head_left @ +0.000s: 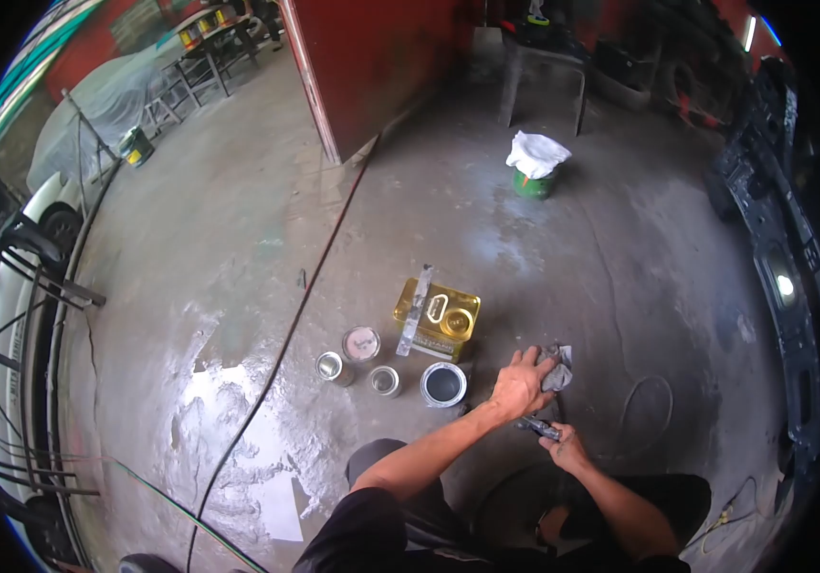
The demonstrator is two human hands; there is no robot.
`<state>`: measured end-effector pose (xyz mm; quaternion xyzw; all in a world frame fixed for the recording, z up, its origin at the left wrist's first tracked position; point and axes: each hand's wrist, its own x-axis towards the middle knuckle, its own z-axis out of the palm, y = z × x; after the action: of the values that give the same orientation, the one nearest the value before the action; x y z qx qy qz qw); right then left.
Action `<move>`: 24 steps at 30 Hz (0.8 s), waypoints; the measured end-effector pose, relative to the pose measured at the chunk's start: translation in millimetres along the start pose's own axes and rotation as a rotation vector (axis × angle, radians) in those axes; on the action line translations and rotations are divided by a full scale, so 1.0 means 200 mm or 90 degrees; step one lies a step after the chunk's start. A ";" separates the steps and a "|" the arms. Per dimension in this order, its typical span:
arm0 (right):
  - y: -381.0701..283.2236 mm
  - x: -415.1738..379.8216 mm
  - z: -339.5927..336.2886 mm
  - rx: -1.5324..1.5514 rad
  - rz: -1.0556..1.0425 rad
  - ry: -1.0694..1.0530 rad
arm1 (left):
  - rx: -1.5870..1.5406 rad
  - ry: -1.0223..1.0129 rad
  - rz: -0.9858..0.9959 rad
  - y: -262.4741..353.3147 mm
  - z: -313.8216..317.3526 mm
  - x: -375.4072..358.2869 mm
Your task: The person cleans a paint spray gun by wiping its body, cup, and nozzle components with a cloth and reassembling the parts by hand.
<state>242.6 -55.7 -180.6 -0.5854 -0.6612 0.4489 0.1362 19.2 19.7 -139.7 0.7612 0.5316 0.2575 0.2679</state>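
My left hand (523, 382) is closed around a grey crumpled rag (557, 375), low over the floor. Just below it, my right hand (570, 449) grips a dark metallic hand tool (536, 426), whose kind I cannot tell. The tool's far end reaches under my left wrist. Left of my hands stands an open can of dark grey paint (443, 385). Behind that can is a gold rectangular tin (450, 313), with a paint-smeared flat stick (416, 313) lying across its top.
Small cans (384, 382) stand left of the paint can. Ahead is a green bucket (532, 185) topped with white cloth (537, 153). A dark hose (310, 307) crosses the floor. A dark vehicle panel (780, 239) stands at right, a metal rack (23, 353) at left.
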 end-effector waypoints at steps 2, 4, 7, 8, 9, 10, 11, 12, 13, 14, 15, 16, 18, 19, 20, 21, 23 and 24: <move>0.02 0.00 -0.01 -0.020 -0.014 -0.005 | -0.013 0.040 -0.028 0.01 0.01 -0.01; 0.05 0.01 -0.03 -0.019 -0.017 0.006 | -0.028 0.060 -0.033 0.05 -0.04 -0.01; 0.13 0.03 0.02 -0.012 -0.010 0.026 | -0.036 0.042 -0.025 0.06 -0.06 -0.01; 0.16 0.03 0.04 -0.027 -0.010 0.028 | -0.027 0.022 -0.026 0.03 -0.02 -0.01; 0.16 0.03 0.06 -0.042 -0.009 0.031 | -0.018 0.001 -0.026 0.03 -0.01 -0.01; 0.17 0.03 0.06 -0.031 0.009 0.021 | -0.018 -0.008 -0.028 0.03 0.00 -0.01; 0.18 0.03 0.07 -0.018 0.029 0.011 | -0.017 -0.018 -0.029 0.03 0.02 -0.02; 0.17 0.03 0.09 -0.004 0.047 0.003 | -0.014 -0.028 -0.029 0.04 0.01 -0.01; 0.10 0.03 0.08 -0.018 0.026 0.014 | 0.004 0.038 0.011 0.06 -0.03 -0.01; 0.04 0.01 0.05 -0.031 0.009 0.023 | 0.020 0.100 0.048 0.08 -0.05 -0.02; -0.02 0.01 0.04 -0.042 0.000 0.034 | 0.031 0.155 0.088 0.11 -0.08 -0.03; -0.02 0.03 0.05 0.022 -0.065 0.056 | 0.031 0.189 0.105 0.14 -0.13 -0.03; 0.11 0.07 0.13 0.014 -0.141 0.165 | 0.038 0.215 0.105 0.11 -0.10 -0.01; 0.04 0.08 0.09 0.018 -0.027 0.078 | 0.055 0.219 0.093 0.02 0.02 0.02; 0.17 0.12 0.14 -0.009 0.016 0.022 | 0.074 0.122 0.017 -0.06 0.11 0.01; 0.25 0.11 0.21 -0.076 -0.098 0.107 | 0.053 0.046 -0.063 -0.12 0.15 0.02; 0.06 0.09 0.13 0.007 0.062 -0.014 | 0.103 0.113 -0.017 -0.05 0.09 0.02; 0.01 0.05 0.12 0.003 0.039 0.035 | 0.092 0.183 0.064 0.04 0.01 0.02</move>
<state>223.5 -57.9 -199.0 -0.6172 -0.6380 0.4381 0.1417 26.9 21.5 -135.1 0.7593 0.5429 0.3381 0.1203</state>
